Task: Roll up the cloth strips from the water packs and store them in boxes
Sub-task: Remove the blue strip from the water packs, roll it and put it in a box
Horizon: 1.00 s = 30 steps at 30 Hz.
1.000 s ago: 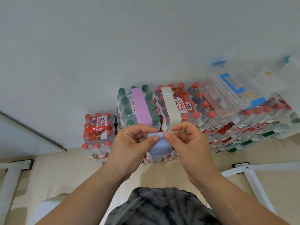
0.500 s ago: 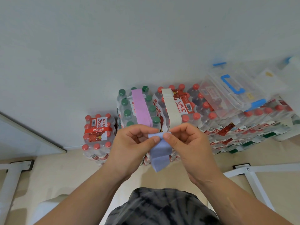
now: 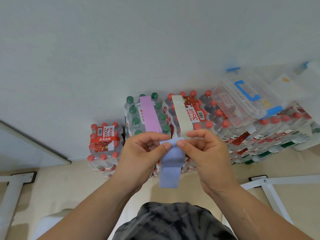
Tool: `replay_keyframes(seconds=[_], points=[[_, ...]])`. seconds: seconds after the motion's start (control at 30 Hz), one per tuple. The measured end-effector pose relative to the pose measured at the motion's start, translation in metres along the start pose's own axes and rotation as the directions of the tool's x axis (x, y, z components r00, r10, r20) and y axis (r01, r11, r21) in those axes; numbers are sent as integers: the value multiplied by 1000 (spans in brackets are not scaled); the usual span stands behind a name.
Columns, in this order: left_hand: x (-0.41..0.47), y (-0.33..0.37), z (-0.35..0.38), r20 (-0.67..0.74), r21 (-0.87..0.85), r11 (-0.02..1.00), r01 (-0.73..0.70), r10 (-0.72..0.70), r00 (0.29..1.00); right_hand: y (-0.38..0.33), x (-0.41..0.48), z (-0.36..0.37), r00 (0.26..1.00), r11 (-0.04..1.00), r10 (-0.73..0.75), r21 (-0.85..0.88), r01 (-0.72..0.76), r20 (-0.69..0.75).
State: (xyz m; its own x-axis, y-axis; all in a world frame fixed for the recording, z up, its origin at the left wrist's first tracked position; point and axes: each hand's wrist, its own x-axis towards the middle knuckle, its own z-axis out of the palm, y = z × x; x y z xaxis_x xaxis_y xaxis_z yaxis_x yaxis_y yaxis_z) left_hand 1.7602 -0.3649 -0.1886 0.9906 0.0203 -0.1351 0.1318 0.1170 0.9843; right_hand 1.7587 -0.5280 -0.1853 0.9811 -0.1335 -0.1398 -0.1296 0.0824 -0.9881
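A blue cloth strip hangs down between my hands in front of the stacked water packs. My left hand pinches its top edge from the left, and my right hand pinches the same edge from the right, thumbs nearly meeting. A pink strip lies over the green-capped water pack. A cream strip lies over the red-capped water pack beside it. A clear storage box with a blue handle rests tilted on the packs at the right.
A lower stack of red-capped packs stands on the floor at the left, against the white wall. White frame legs flank me at the right and at the left. A second clear box sits at the far right.
The blue strip hangs lower and longer below my fingers than one second ago. Both hands have stayed in about the same spot, pinching its top edge.
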Motion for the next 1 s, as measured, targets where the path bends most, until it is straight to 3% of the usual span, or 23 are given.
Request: replay_keyframes(seconds=[0.4, 0.6, 0.77, 1.0], points=[[-3, -6, 6, 0, 30, 999, 32, -32, 999, 2, -4, -5, 996, 985, -85, -147, 87, 20], [-4, -6, 6, 20, 62, 998, -14, 13, 1000, 1, -4, -8, 999, 992, -39, -119, 38, -4], [-5, -8, 8, 66, -67, 994, 85, -80, 995, 8, -1, -13, 998, 991, -56, -124, 59, 33], [1, -12, 10, 71, -18, 997, 74, -73, 995, 10, -1, -15, 999, 994, -38, -104, 40, 21]])
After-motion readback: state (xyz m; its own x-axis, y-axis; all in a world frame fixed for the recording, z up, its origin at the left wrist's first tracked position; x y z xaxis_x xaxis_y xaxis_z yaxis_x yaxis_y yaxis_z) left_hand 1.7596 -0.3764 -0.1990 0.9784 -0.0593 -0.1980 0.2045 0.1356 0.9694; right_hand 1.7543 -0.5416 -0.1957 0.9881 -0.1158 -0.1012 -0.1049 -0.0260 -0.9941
